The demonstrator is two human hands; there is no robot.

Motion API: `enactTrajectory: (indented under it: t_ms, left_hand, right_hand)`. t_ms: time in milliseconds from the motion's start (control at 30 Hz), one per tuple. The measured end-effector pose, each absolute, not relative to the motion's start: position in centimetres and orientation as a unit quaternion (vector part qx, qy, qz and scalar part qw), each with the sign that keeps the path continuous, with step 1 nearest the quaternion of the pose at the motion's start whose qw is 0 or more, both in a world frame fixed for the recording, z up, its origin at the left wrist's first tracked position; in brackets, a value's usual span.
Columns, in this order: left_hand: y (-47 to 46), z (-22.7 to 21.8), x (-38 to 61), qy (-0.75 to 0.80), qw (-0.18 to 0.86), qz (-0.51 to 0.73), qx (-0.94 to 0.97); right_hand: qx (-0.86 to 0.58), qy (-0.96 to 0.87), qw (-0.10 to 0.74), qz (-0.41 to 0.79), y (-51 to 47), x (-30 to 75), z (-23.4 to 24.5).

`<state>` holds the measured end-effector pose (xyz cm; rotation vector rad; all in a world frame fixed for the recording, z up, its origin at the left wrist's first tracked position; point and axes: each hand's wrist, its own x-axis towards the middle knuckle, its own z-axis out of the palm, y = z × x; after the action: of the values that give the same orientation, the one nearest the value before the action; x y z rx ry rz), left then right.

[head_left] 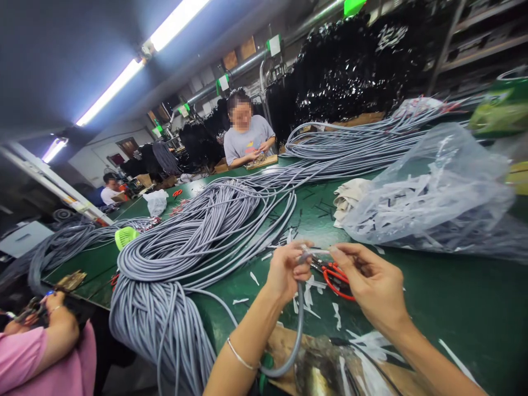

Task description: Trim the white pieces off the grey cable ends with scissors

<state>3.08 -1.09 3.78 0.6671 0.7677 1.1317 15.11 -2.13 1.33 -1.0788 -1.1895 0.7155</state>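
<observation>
My left hand (287, 270) is closed round a grey cable (300, 319) close to its end, and the cable loops down past my wrist. A thin whitish strand or strip (319, 252) stretches from the cable's end to my right hand (373, 283), whose thumb and fingers pinch it. Whether it is inner wire or wrapping I cannot tell. Just behind and between my hands, red-handled scissors (339, 281) lie on the green table (445, 297). White scraps (337, 314) are scattered around and below them.
A large heap of grey cables (198, 236) fills the table's left and middle. A clear bag of white scraps (433, 203) stands at right beside a cloth (350, 198). One person (247, 135) sits across; a co-worker's pink sleeve (25, 352) shows at lower left.
</observation>
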Motion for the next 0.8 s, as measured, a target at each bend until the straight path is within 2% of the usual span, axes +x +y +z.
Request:
enactTrajectory:
  t_ms: [367,500,667,800]
  left_hand:
    - [-1.18,3.63,3.77,0.452,0.6,0.563,0.346]
    - [-1.0,3.57,3.75,0.451,0.609,0.556,0.342]
    - [-0.81,3.55,3.32,0.421,0.674,0.503,0.34]
    - [-1.06,3.67,3.16,0.42,0.662,0.497,0.372]
  right_hand:
    - [-0.459,-0.57,0.617,0.288,-2.59,14.75,1.67]
    - [-0.453,-0.575,0.618,0.286,-2.57,14.55,1.57]
    - [-0.465,-0.562,0.622,0.284,-2.33,14.82,1.31]
    - [-0.475,-0.546,0.63,0.283,-2.26,15.32,1.41]
